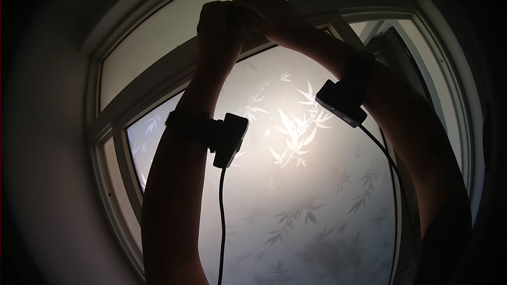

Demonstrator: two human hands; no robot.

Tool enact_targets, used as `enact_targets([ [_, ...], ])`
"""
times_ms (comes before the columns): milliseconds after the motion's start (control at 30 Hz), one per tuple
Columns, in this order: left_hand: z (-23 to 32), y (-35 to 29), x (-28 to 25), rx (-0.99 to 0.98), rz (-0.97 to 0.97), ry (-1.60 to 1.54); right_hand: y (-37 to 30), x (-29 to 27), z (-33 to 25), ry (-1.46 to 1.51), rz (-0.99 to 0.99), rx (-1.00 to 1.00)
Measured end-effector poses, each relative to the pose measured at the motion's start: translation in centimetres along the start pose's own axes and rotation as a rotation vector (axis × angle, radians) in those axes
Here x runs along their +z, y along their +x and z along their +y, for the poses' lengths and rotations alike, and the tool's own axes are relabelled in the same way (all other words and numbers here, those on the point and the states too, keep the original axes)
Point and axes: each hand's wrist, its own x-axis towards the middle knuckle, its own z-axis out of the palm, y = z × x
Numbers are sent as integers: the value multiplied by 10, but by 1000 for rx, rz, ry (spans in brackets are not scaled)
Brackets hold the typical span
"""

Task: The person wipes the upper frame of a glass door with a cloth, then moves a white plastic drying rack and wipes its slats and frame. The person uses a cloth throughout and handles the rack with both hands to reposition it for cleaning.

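Note:
Both arms reach up to the pale crossbar [348, 4] of a window frame. My left hand [214, 21] is closed at the bar, its fingers curled. Right beside it, touching or nearly so, my right hand [266, 11] is bent over at the wrist, also closed. A dark patch lies between the two hands; backlight leaves it too dark to name. Behind and below them is a frosted pane [311, 179] with a leaf pattern.
Each wrist bears a strapped black device, the left device [231, 140] and the right device [340, 103], with a dark cable [222, 221] hanging down. A plain upper pane [153, 58] is above the crossbar. At the right, a narrow gap [401, 47] shows beside the sash. A wall [53, 126] stands left.

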Motion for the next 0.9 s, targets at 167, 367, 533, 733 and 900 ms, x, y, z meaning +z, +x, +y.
enact_targets([
  [167, -15, 31, 69, 88, -398, 654, 11, -6, 65, -356, -235, 103],
  [367, -34, 35, 96, -272, -291, 473, 33, 4, 60, -358, -346, 187],
  [533, -54, 22, 86, -173, -364, 568, 51, 12, 32, -401, -252, 49],
  [733, -43, 25, 48, -215, -264, 529, 63, 12, 17, -333, -274, 15],
  [900, -36, 41, 7, -277, -313, 632, 83, 16, 2, -229, -317, 44],
])
